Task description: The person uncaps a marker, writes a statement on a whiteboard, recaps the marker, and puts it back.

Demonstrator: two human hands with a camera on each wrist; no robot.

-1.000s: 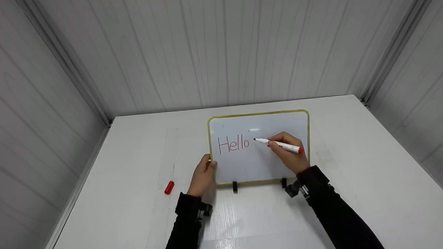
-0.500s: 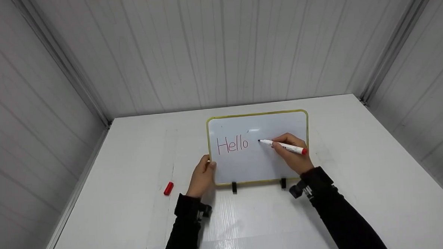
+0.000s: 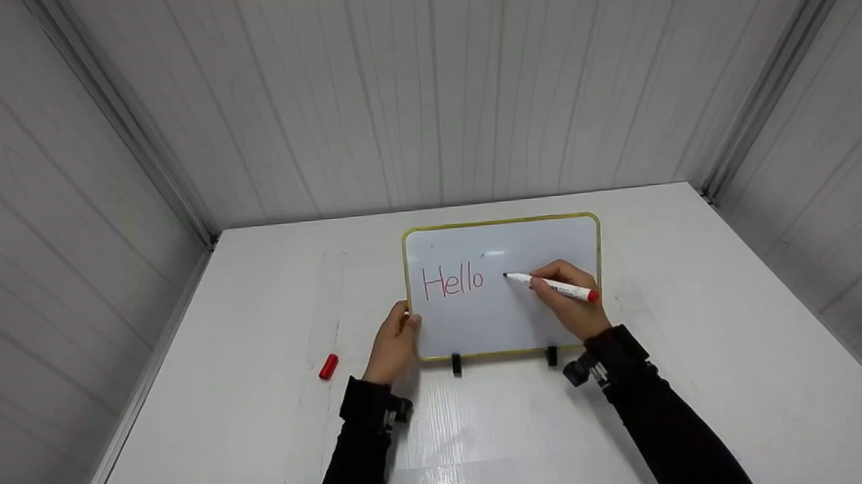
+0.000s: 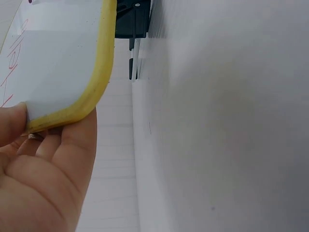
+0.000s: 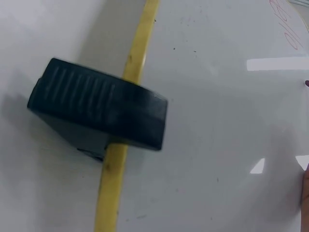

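The whiteboard (image 3: 503, 308) has that slick glossy face, you can see light glare bouncing off it, and the yellow rim (image 5: 113, 179) round it looks like smooth plastic, a bit scuffed up close. The black clip foot (image 5: 96, 111) on the bottom edge is matt ribbed plastic. The marker (image 3: 553, 286) is shiny white plastic with a red end, same as the loose red cap (image 3: 328, 366). The table (image 3: 699, 376) is smooth white with a soft sheen near the front. The sleeves (image 3: 657, 428) are matt black cloth.
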